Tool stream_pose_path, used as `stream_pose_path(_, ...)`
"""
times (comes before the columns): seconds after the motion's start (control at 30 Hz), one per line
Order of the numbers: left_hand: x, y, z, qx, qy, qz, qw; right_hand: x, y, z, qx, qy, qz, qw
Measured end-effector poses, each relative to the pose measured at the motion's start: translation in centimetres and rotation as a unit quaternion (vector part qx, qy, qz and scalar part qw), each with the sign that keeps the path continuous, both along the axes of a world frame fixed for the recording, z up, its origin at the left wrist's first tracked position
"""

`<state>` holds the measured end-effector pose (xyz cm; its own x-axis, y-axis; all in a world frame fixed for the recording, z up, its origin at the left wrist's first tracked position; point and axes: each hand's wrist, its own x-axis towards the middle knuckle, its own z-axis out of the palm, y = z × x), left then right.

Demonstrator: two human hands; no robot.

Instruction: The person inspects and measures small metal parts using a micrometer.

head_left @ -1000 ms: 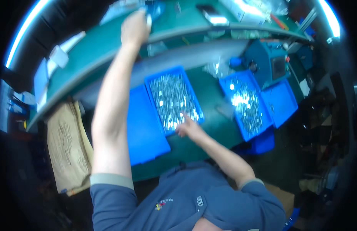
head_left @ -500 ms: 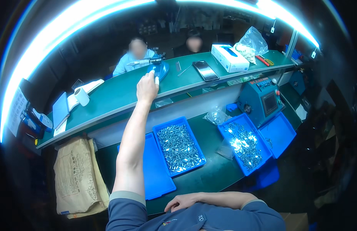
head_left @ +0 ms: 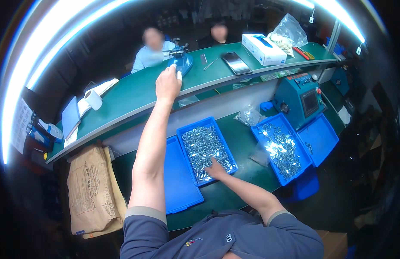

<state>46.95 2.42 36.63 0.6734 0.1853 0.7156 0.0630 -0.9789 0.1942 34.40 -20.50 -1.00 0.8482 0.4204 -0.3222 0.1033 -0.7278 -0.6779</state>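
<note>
My left arm stretches across the raised green shelf, and my left hand [head_left: 168,84] is at the blue base of a micrometer stand [head_left: 184,65]. Pale coverings show on its thumb and a fingertip. Its fingers are drawn together at the stand, and whatever they grip is too small to make out. Low in front, my right hand [head_left: 216,170] reaches into a blue tray [head_left: 231,155] full of small shiny metal pins [head_left: 202,144]. Its fingers are apart, with the tips among the pins. An upturned or empty-looking blue tray [head_left: 180,190] lies beside it, partly behind my left arm.
At right are another blue tray of pins [head_left: 279,151], a blue lid or tray [head_left: 323,138] and a teal machine [head_left: 301,101]. The shelf holds a phone [head_left: 236,63], a glove box [head_left: 263,49] and a paper roll [head_left: 93,99]. Brown sacks [head_left: 92,190] stand left. Two people sit opposite.
My right hand has moved from against my body up into the tray of pins. My left hand stays at the micrometer stand. The whole view has shifted slightly.
</note>
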Motion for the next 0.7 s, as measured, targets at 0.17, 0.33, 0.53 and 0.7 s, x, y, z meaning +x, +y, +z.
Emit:
stream_pose_path(0.17, -0.8, 1.3, -0.6, -0.008, -0.021, -0.012, 1.0, -0.2, 1.2, -0.5, 0.053, 0.057, 0.008, 0.997)
stream_pose_path(0.33, 0.0, 0.2, -0.1, -0.009, -0.024, -0.022, 0.999, 1.0, 0.4, -4.4, 0.055, 0.011, -0.018, 0.998)
stream_pose_path(0.53, -0.4, 1.3, -0.7, -0.01, -0.008, -0.008, 1.0, 1.2, 1.3, -1.9, 0.048, 0.064, -0.007, 0.997)
stream_pose_path(0.7, -0.3, 0.4, -0.2, -0.021, 0.017, -0.004, 1.0, 0.8, 0.8, 0.5, 0.047, 0.089, -0.016, 0.995)
